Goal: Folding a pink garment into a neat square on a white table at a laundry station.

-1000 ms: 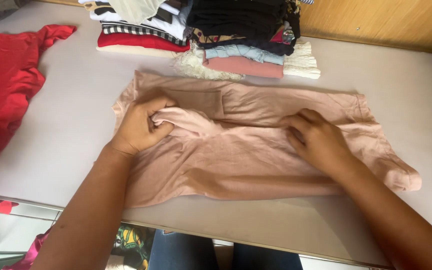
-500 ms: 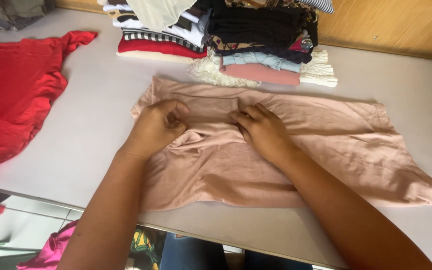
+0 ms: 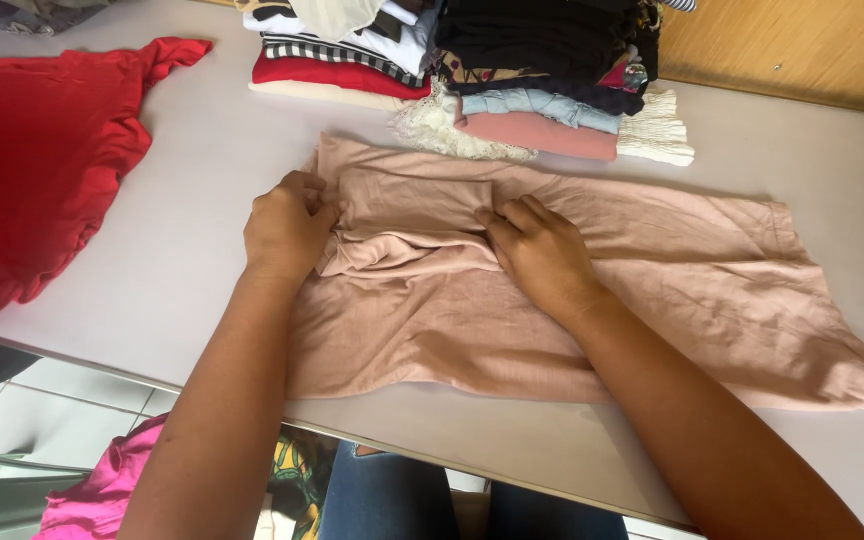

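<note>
A pale pink garment (image 3: pixel 672 290) lies spread flat across the grey table (image 3: pixel 192 180), reaching from the middle to the right edge. My left hand (image 3: pixel 285 228) pinches a bunched fold of that cloth at its left end. My right hand (image 3: pixel 542 255) rests on the cloth near the middle, fingers curled onto the same wrinkled fold. Both forearms reach in from the near edge of the table.
A red garment (image 3: pixel 42 150) lies crumpled at the left. Two stacks of folded clothes (image 3: pixel 472 70) stand at the back, against a wooden wall (image 3: pixel 802 45). Below the table's near edge are jeans-clad legs (image 3: pixel 402 500) and pink cloth (image 3: pixel 102 490).
My right hand has slid left along the pink garment, from its right part to near the middle. The left hand keeps its hold on the left end.
</note>
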